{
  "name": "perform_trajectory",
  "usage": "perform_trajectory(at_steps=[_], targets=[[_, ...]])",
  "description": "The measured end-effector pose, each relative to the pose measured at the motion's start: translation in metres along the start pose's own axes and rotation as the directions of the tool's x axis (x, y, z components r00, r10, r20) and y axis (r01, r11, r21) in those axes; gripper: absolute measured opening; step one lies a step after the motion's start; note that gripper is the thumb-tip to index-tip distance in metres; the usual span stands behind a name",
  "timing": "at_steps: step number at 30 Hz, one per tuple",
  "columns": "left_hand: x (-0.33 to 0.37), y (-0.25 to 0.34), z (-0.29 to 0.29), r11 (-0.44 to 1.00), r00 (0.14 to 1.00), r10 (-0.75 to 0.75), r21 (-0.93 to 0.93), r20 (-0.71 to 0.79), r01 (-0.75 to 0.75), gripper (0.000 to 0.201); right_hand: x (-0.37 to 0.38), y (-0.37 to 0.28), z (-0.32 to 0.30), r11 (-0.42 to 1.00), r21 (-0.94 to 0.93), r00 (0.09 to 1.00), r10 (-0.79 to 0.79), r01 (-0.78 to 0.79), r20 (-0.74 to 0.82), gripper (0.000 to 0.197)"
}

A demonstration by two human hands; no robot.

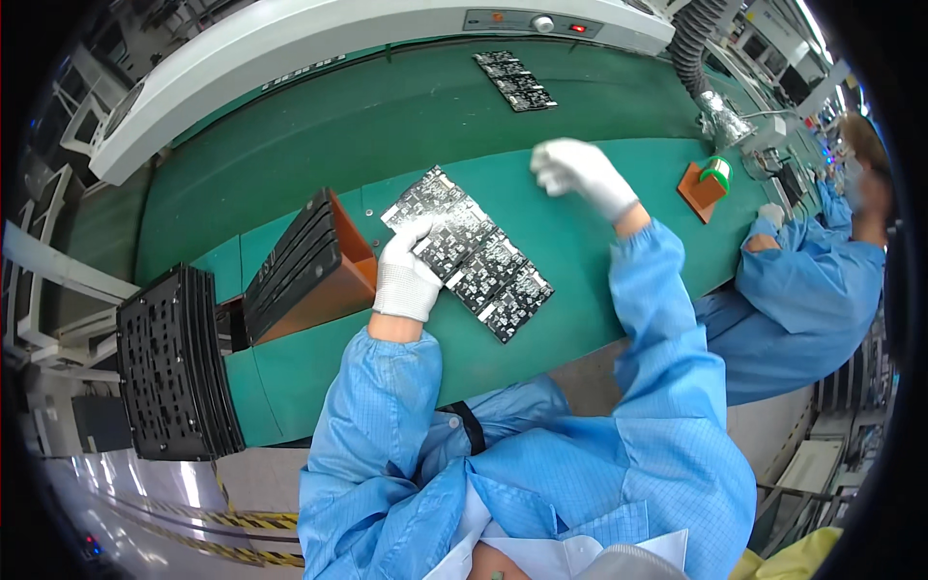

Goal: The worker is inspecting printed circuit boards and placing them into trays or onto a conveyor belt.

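Observation:
My left hand [404,275], in a white knit glove, is closed on the left edge of a long circuit board panel [498,280]. The panel is black, densely covered with small parts, and lies slantwise above the green bench. To its upper right, my right hand [583,179], also gloved in white, is raised over the bench with its fingers curled in. Nothing shows in those fingers, and the hand is a little blurred. It is apart from the panel.
Another board panel [514,81] lies on the dark green belt [425,101] under a white hood [377,34]. Left stand an orange-brown box with black sides [309,271] and several stacked black trays [179,362]. A green-rimmed spool [717,174] sits right, near a co-worker's blue sleeve [812,280].

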State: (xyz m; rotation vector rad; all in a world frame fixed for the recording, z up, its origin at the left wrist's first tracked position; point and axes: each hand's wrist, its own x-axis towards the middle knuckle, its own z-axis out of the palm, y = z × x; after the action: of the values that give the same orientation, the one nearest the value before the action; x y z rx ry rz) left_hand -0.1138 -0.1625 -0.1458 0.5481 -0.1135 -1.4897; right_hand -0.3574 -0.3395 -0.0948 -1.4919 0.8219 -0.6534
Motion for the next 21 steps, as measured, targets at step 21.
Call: perform_trajectory(at_steps=[21], targets=[[0.008, -0.007, -0.014, 0.995, 0.988, 0.081, -0.076, 0.133, -0.071, 0.042, 0.147, 0.022, 0.042, 0.85, 0.501, 0.984, 0.175, -0.163, 0.024, 0.022]])
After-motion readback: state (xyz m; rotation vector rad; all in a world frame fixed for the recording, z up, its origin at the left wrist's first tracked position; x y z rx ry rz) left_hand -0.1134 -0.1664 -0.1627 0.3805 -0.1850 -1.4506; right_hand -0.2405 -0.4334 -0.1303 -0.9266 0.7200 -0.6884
